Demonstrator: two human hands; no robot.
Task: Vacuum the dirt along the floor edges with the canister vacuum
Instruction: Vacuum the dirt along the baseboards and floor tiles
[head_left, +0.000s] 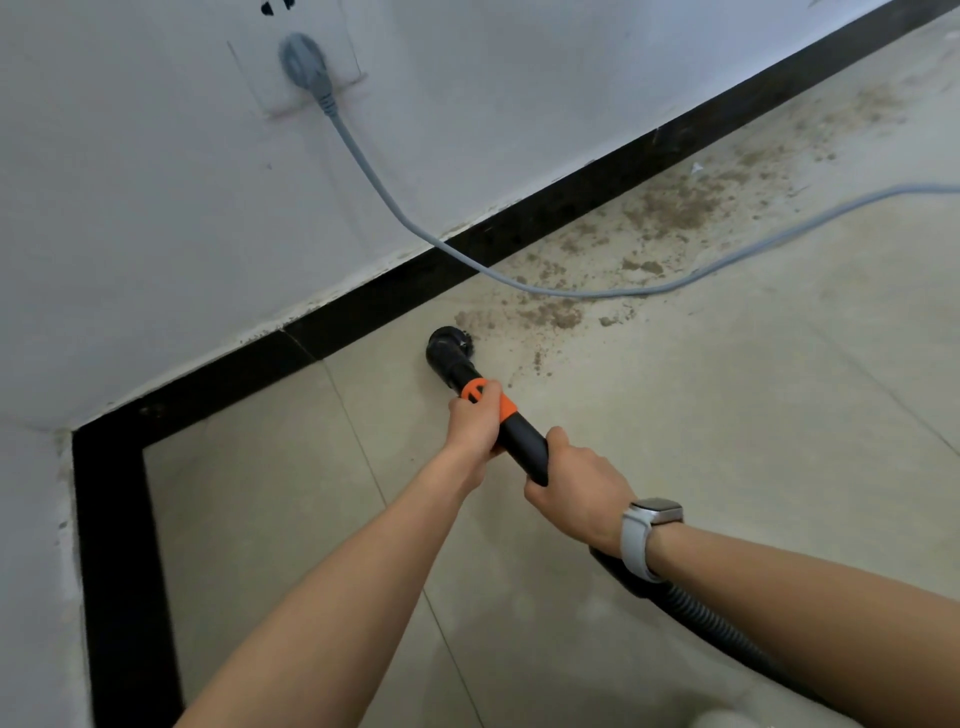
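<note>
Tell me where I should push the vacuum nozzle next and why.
Probably slide the nozzle forward and right along the black baseboard: the dirt begins just beyond it and trails that way, while the floor nearer the corner looks clean. Mind the grey cord crossing the dirt.

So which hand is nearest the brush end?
The left hand, gripping the orange collar; the right hand, wearing the watch, holds farther back.

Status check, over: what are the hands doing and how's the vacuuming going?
Both hands on vacuum wand: left hand at orange collar, right hand behind. Brush nozzle down at dirt trail's near end. Grey power cord lies across the dirt ahead.
</note>
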